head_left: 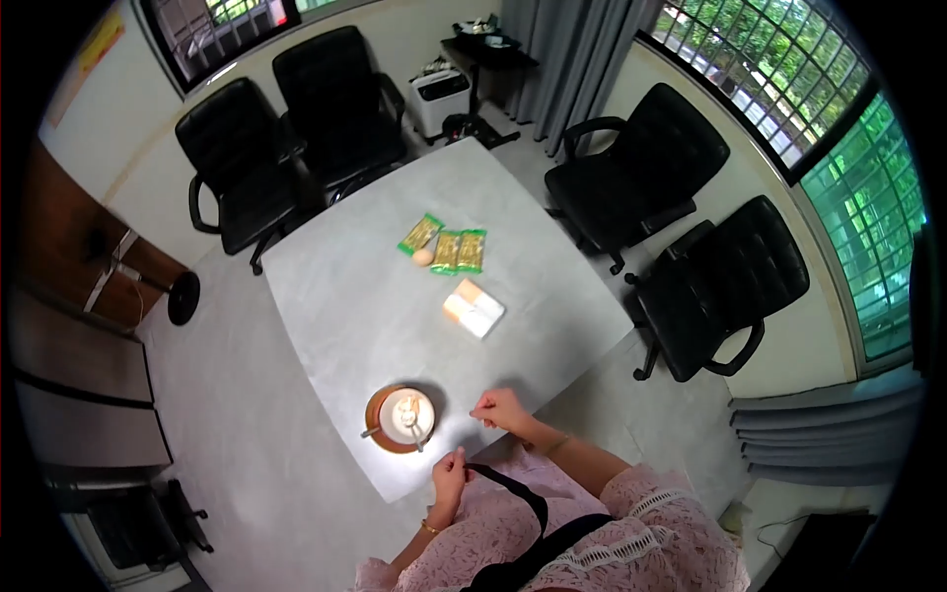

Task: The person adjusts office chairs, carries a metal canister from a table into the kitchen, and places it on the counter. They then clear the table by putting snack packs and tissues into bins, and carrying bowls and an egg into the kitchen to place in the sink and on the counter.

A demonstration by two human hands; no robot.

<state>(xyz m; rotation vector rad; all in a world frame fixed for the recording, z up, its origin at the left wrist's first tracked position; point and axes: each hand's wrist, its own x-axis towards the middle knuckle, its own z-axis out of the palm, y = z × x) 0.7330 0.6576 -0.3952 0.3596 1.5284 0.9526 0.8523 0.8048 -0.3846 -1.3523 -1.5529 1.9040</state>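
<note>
My left hand [449,477] is closed, its fingers curled together just off the table's near edge, beside a black strap [508,481] that runs over the pink lace clothing. Whether it grips the strap or something small, I cannot tell. Over the table, to the right of the bowls, my right hand [501,408] is closed in a pinch; anything between its fingertips is too small to make out. The nearest things are a white bowl [393,407] with a spoon [416,436] and pale contents, and the brown bowl [374,407] around it, which has another handle at its left.
On the grey table [335,286] lie a white-and-orange packet [475,310], an egg [423,258] and several green-and-gold sachets [459,252]. Black office chairs [641,163] stand around the far sides. A white bin-like box [440,102] is near the curtain [572,69].
</note>
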